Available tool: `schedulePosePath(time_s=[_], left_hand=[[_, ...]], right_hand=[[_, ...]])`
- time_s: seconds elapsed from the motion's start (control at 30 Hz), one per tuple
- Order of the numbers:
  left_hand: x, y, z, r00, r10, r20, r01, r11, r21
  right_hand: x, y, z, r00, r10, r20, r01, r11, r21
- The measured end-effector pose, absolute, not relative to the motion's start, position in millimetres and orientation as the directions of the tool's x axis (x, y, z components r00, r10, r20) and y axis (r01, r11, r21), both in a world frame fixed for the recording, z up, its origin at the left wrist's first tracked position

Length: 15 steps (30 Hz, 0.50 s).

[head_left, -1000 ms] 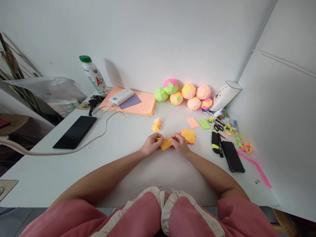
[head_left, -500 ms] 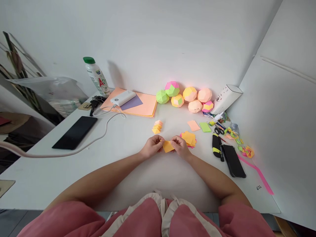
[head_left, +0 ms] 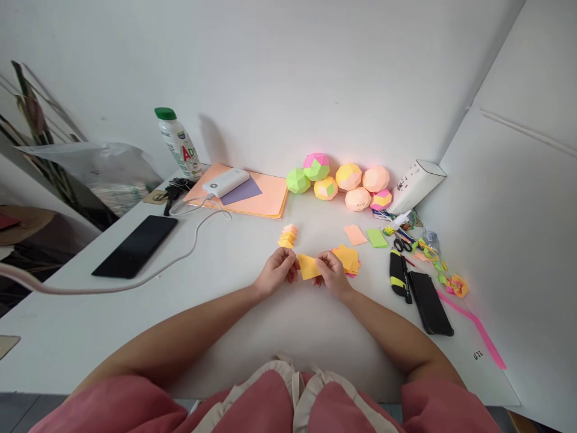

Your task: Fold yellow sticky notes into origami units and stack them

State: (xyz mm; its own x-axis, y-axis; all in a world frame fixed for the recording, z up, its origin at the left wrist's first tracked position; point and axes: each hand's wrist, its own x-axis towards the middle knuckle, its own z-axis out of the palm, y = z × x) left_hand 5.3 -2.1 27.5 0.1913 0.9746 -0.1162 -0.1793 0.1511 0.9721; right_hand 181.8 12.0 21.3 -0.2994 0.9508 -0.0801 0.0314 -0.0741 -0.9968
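A yellow-orange square of paper (head_left: 308,267) is up between my two hands over the table. My right hand (head_left: 332,272) pinches its right side, thumb on top and fingers behind. At the paper's left edge, the fingers of my left hand (head_left: 278,269) are closed in a pinch; the fingertips are partly hidden. Just beyond my left hand stands a short row of folded orange and peach paper units (head_left: 287,236). Beside my right hand lies a pile of yellow-orange paper squares (head_left: 348,258), with pink ones under it.
Several paper balls (head_left: 349,176) sit by the wall. Peach (head_left: 355,234) and green paper pieces (head_left: 376,237), scissors (head_left: 402,244), a cutter (head_left: 397,273) and a black phone (head_left: 430,304) lie right. Left are a tablet (head_left: 135,246), a cable (head_left: 196,237), a power bank (head_left: 226,181) and a bottle (head_left: 180,147).
The paper now shows more of its face and lies flatter between my hands. My right hand has shifted slightly right, and the whole view has tilted a little.
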Motion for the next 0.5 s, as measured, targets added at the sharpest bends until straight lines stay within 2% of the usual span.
schedulePosePath(time_s=[0.5], left_hand=[[7.5, -1.1, 15.9, 0.186, 0.980, -0.077, -0.194, 0.113, 0.974]], right_hand=[[183.5, 15.1, 20.5, -0.358, 0.931, -0.071, 0.015, -0.071, -0.997]])
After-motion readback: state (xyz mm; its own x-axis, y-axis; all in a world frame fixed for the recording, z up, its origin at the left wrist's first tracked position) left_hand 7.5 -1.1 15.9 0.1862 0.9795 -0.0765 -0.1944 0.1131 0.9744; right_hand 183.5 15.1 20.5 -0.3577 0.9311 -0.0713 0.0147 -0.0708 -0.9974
